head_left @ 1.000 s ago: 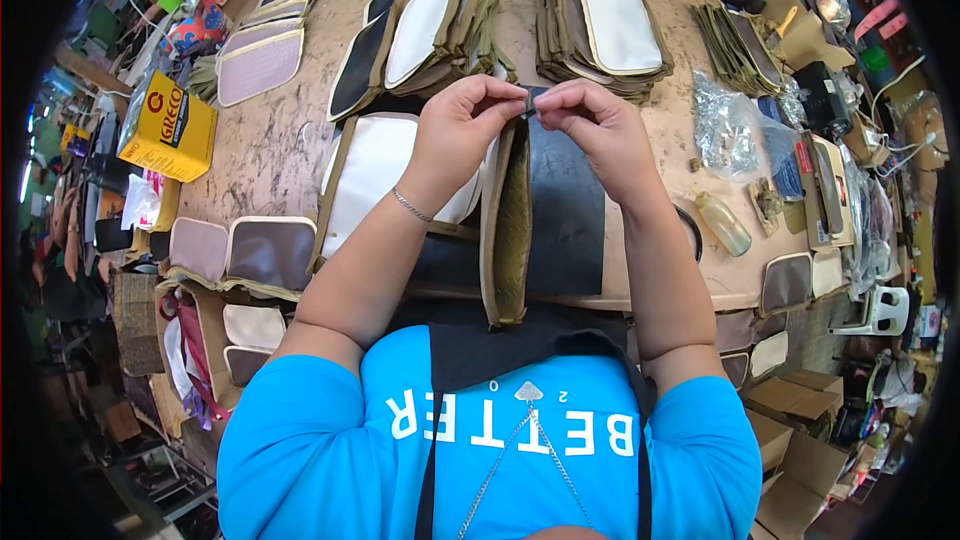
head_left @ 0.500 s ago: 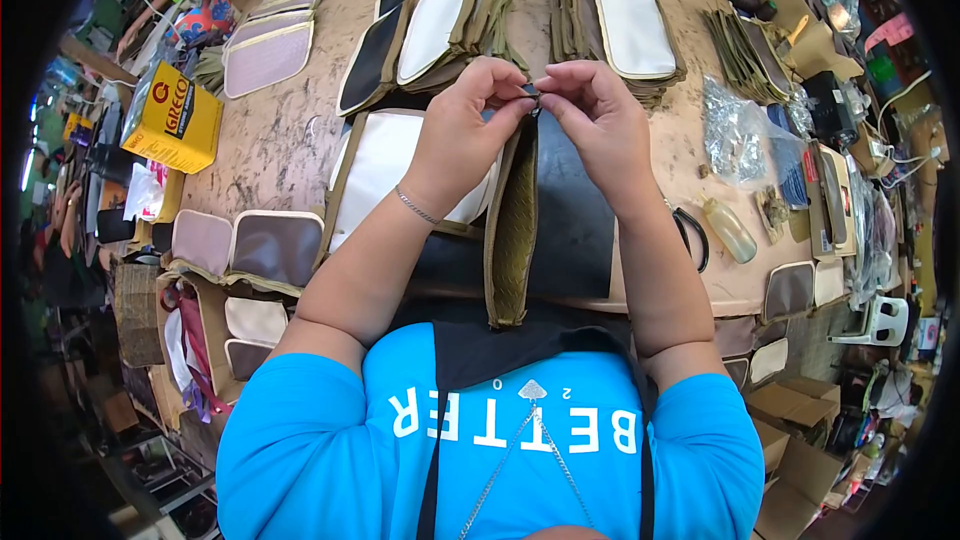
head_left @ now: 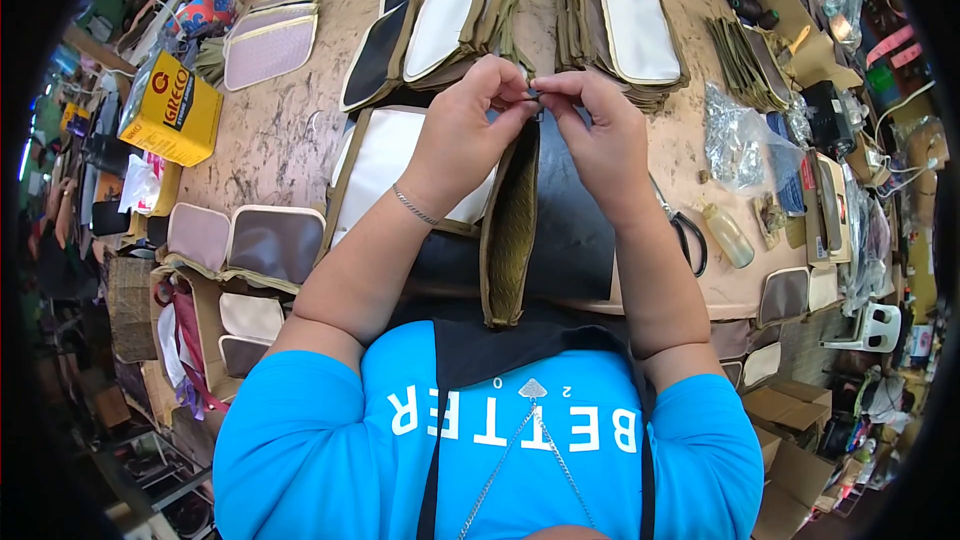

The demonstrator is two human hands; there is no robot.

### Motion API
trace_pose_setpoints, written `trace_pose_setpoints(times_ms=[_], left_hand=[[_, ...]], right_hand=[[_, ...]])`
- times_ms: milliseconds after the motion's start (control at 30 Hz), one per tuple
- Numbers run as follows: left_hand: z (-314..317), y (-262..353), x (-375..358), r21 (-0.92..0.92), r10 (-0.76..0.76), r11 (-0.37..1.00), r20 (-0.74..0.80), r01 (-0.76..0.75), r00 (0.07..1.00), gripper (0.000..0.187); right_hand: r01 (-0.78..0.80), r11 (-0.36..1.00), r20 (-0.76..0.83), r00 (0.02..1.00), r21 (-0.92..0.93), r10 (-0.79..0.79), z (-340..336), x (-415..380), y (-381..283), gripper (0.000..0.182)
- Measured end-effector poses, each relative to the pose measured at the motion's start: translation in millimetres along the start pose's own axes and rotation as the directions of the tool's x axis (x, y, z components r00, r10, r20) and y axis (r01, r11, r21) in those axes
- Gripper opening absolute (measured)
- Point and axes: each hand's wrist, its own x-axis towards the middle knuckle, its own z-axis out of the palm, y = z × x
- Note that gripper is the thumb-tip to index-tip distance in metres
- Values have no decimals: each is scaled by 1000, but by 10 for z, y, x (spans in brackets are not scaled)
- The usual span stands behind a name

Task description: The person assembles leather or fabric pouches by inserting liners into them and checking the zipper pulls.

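At twelve o'clock over bench (head_left: 270, 155), left hand (head_left: 468, 128) and right hand (head_left: 604, 130), fingertips pinched together, grip small dark piece (head_left: 534, 93) at far end of olive-lined pouch (head_left: 510, 250); mouth gapes unclosed toward six o'clock. Stacked pouches (head_left: 636, 35), one o'clock.

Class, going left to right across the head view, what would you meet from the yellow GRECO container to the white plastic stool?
Yellow GRECO container, lilac panel, stack with black and white panels, stack with brown and white panels, narrow olive-edged stack, white plastic stool.
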Motion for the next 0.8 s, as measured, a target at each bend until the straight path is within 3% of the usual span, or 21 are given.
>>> trace_pose_setpoints(times_ms=[100, 133, 300, 400, 500, 600, 800], left_hand=[[-33, 32, -1, 32, -13, 999, 15, 13, 1000, 19], [-45, 36, -4, 49, -16, 999, 19, 15, 1000, 19], [-15, -130, -31, -223, -82, 972, -28, 74, 996, 14], [-11, -105, -40, -336, -139, 933, -17, 125, 990, 15], [-43, -119, -46, -325, -188, 927, 26, 186, 982, 19], [-48, -126, -32, -348, -198, 915, 51, 204, 979, 20], [-130, -112, -19, -370, -221, 900, 63, 229, 973, 18]], right_hand=[[84, 992, 44, 996, -95, -80, -10, 16, -53, 18], [42, 997, 38, 998, -71, -40, -3, 7, -52, 17], [-178, 981, 58, 983, 82, 173, 25, -22, -75, 15], [-385, 805, 172, 923, 451, 344, 25, -17, 79, 20], [-552, 637, 241, 825, 538, 511, 44, -6, 250, 27], [-742, 230, 550, 635, 629, 543, 51, -88, 458, 28], [-623, 186, 505, 746, 760, 434, 212, -150, 424, 11]])
